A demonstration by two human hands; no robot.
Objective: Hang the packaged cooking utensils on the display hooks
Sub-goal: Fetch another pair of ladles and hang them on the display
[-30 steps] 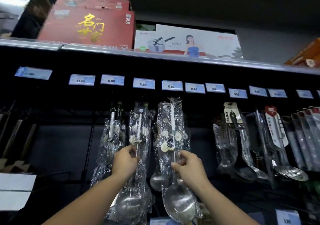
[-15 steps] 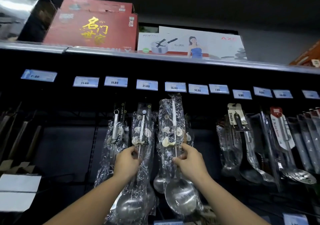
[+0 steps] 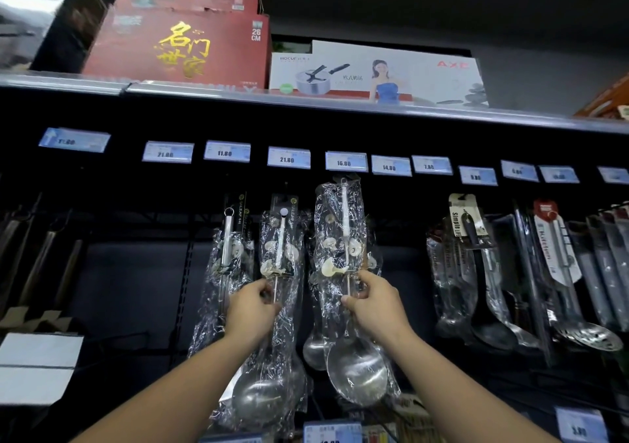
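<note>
- Right ladle (image 3: 355, 373): steel, with a deep round bowl, thin stem and white handle, sheathed in crinkled clear wrap with pale printed patches. It hangs upright, its top just beneath a price tag (image 3: 346, 161); whether it sits on a hook cannot be told.
- Right hand (image 3: 376, 310): fingers and thumb pinch the stem through the wrap, above the bowl.
- Left ladle (image 3: 260, 398): wrapped alike, upright just beside the first; the left hand (image 3: 250, 308) grips its stem mid-length.
- Surroundings: a skimmer (image 3: 587, 337) hangs well to the right; a red box (image 3: 180, 51) and a white box (image 3: 374, 71) stand on the shelf (image 3: 340, 104) overhead.
</note>
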